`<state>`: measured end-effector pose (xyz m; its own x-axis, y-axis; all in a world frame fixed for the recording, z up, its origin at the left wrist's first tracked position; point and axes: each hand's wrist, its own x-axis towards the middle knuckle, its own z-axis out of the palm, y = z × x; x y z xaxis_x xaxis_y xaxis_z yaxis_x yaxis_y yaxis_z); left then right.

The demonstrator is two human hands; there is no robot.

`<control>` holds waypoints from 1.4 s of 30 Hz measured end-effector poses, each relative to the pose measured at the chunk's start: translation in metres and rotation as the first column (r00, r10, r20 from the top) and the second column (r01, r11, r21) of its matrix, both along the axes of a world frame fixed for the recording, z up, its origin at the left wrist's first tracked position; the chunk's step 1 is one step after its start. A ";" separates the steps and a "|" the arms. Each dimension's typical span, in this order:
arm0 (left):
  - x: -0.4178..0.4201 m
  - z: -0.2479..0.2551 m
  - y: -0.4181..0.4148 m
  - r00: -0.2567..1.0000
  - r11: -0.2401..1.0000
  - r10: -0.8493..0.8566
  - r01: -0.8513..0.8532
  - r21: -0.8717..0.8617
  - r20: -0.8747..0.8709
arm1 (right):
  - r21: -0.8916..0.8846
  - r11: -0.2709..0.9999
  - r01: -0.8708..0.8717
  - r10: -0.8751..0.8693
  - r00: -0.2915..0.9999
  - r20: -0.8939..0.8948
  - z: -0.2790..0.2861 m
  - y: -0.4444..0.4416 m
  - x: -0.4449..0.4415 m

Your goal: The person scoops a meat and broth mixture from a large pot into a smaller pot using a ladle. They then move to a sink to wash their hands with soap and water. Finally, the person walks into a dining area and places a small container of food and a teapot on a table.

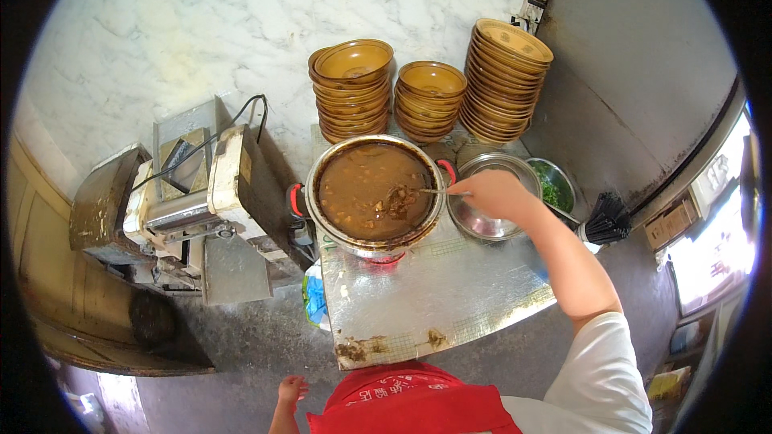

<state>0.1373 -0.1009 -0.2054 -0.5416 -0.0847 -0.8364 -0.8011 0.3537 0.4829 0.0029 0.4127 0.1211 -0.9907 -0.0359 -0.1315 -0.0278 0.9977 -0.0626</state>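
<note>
My right hand (491, 194) is closed around the thin metal handle of a ladle or spoon (435, 191). The utensil's other end is in a large pot (312, 217) of brown stew (356, 187), where chunky pieces show at the surface. The pot has red and black handles at its sides. Just under my right hand lies a round steel lid (482, 226). Low in the view, my left hand (293, 388) hangs beside my red apron, away from the table, its fingers loosely apart and holding nothing.
Stacks of brown bowls (354, 63) stand behind the pot against the marbled wall. A steel bowl of chopped greens (552, 187) and a holder of black chopsticks (606, 220) are at the right. A roller machine (187, 211) with a black cord stands left of the foil-covered table (422, 301).
</note>
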 end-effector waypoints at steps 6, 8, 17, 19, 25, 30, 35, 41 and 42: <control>0.001 0.008 0.006 1.000 1.000 0.012 -0.013 -0.023 -0.019 | 0.064 0.998 0.007 -0.010 0.998 0.055 -0.029 -0.037 -0.008; 0.004 0.006 0.003 1.000 1.000 0.012 -0.012 -0.017 -0.021 | 0.065 0.998 -0.009 0.007 1.000 0.031 -0.049 -0.042 -0.014; 0.019 -0.008 -0.014 0.999 0.998 0.054 -0.054 0.011 -0.010 | 0.049 0.997 0.065 -0.056 0.985 -0.165 -0.092 -0.077 -0.052; 0.021 -0.009 -0.016 0.998 0.998 0.061 -0.061 0.012 -0.021 | 0.055 0.994 0.098 -0.087 0.979 -0.183 -0.099 -0.077 -0.065; 0.022 0.002 -0.012 0.995 0.995 0.095 -0.095 0.003 -0.023 | -0.123 0.984 0.126 -0.129 0.992 -0.013 -0.107 -0.077 -0.091; 0.025 -0.008 -0.017 0.997 0.997 0.076 -0.076 0.030 0.013 | -0.085 0.994 0.066 -0.062 0.997 0.045 -0.075 -0.070 -0.067; 0.012 -0.006 -0.009 0.999 0.999 0.045 -0.045 0.013 -0.014 | 0.023 0.995 0.093 -0.094 0.995 0.043 -0.030 -0.045 -0.032; 0.000 0.006 0.002 1.000 1.000 0.014 -0.014 0.016 -0.024 | 0.131 0.986 0.104 -0.107 0.994 0.021 0.011 -0.026 0.003; -0.002 0.005 0.002 1.000 1.000 -0.011 0.011 0.016 -0.019 | 0.087 0.987 0.132 -0.134 0.991 0.022 0.014 -0.022 0.008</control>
